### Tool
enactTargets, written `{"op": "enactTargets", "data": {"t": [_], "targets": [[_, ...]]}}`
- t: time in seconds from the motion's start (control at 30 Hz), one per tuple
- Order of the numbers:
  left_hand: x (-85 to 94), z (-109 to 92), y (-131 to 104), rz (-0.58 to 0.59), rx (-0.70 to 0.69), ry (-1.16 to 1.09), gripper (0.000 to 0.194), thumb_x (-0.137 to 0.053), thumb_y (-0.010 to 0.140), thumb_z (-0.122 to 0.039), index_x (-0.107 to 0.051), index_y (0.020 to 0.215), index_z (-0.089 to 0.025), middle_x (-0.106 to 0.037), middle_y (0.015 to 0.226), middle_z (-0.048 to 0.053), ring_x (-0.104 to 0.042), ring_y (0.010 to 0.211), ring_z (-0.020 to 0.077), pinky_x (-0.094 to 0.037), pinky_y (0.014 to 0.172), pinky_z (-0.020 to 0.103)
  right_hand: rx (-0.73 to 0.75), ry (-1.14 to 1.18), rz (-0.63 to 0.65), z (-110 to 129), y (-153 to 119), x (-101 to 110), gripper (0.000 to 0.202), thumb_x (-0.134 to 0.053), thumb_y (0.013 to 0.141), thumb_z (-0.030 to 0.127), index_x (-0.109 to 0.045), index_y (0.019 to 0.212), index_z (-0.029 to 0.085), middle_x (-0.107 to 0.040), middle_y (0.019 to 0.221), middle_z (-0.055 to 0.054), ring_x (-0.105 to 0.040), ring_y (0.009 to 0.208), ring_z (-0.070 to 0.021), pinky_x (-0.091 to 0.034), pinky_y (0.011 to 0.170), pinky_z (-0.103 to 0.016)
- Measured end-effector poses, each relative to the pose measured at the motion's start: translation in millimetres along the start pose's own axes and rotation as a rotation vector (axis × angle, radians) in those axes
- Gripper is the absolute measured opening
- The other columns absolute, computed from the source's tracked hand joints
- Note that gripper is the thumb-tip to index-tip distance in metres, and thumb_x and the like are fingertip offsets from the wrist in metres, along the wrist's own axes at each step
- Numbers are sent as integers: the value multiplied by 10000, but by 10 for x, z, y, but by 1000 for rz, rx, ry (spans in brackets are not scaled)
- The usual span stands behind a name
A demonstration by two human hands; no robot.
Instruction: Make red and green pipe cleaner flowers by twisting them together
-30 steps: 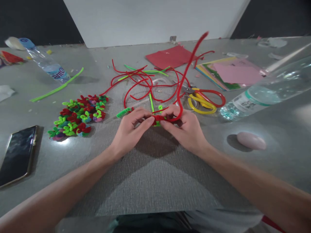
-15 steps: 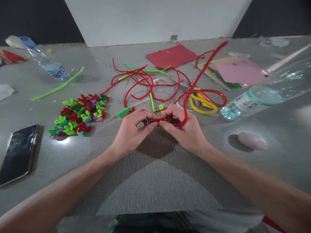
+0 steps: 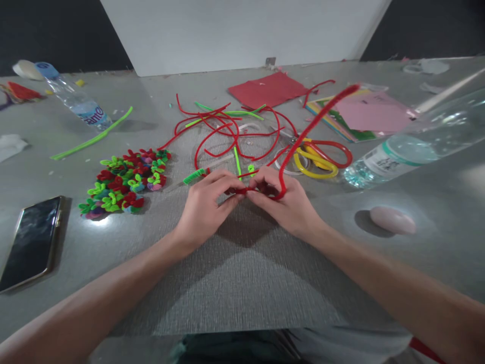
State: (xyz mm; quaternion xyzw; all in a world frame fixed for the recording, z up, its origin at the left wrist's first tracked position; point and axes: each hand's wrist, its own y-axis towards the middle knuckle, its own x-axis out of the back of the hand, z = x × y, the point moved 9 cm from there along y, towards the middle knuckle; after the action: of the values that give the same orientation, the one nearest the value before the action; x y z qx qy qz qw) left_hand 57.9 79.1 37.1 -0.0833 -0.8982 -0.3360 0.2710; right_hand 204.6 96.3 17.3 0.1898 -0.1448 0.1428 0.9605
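Observation:
Above the middle of the grey table, my left hand [image 3: 207,203] pinches one end of a red pipe cleaner [image 3: 299,139]. My right hand [image 3: 285,202] grips the same pipe cleaner close beside it, fingertips almost touching. From my right hand the long free end curves up and to the right, over the yellow and red scissors [image 3: 316,161]. Just beyond my hands lie loose red pipe cleaners [image 3: 237,134] and a small green curled piece [image 3: 251,169]. Left of my left hand sit a coiled green piece [image 3: 194,176] and a cluster of small red and green pipe-cleaner shapes [image 3: 121,184].
A phone [image 3: 32,242] lies at the left, with a small bottle [image 3: 85,108] behind it. On the right are a large bottle [image 3: 394,156] and a pinkish oval object [image 3: 393,220]. Red sheets [image 3: 269,90] and a pink-topped paper stack [image 3: 373,112] lie farther back.
The free end of the red pipe cleaner has dipped lower. My fingertips have drawn slightly apart, showing a short straight stretch of red between them.

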Motion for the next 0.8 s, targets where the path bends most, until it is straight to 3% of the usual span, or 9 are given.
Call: {"op": "enactTargets", "data": {"t": [0.17, 0.3, 0.4, 0.6, 0.8], "targets": [[-16, -17, -13, 25, -5, 19, 107, -748, 939, -81, -728, 990, -173, -746, 973, 21, -698, 891, 139, -545, 834, 247, -73, 83, 7, -45, 3, -4, 91, -734, 917, 215, -688, 841, 195, -630, 742, 35, -517, 670, -111, -399, 630, -269], [-76, 97, -22, 88, 127, -68, 170, -744, 945, -118, -725, 1098, -190, -779, 971, 2, -712, 860, 132, -542, 822, 246, -180, 168, 23, -136, 2, -16, 111, -778, 903, 261, -720, 850, 182, -706, 773, 7, -604, 707, -127, -457, 658, -271], [-100, 166, -27, 101, 206, -152, 132, -743, 964, -186, -749, 1094, -203, -793, 954, -3, -722, 846, 136, -544, 824, 254, -229, 231, 23, -185, 10, -11, 158, -791, 916, 302, -717, 849, 179, -696, 749, 13, -587, 649, -104, -442, 601, -250], [-74, 330, -55, 33, 385, -293, 48, -732, 953, -221, -766, 971, -192, -775, 887, 15, -702, 808, 149, -529, 776, 270, -372, 554, 1, -326, -7, -44, 288, -821, 918, 417, -648, 809, 213, -543, 564, 80, -464, 486, -73, -441, 489, -203], [-138, 410, -68, 5, 516, -573, 104, -724, 954, -273, -684, 933, -179, -694, 827, 8, -641, 750, 130, -516, 698, 248, -459, 787, 6, -360, -25, -89, 293, -931, 799, 399, -715, 789, 202, -627, 668, 53, -548, 573, -69, -569, 585, -193]]}}
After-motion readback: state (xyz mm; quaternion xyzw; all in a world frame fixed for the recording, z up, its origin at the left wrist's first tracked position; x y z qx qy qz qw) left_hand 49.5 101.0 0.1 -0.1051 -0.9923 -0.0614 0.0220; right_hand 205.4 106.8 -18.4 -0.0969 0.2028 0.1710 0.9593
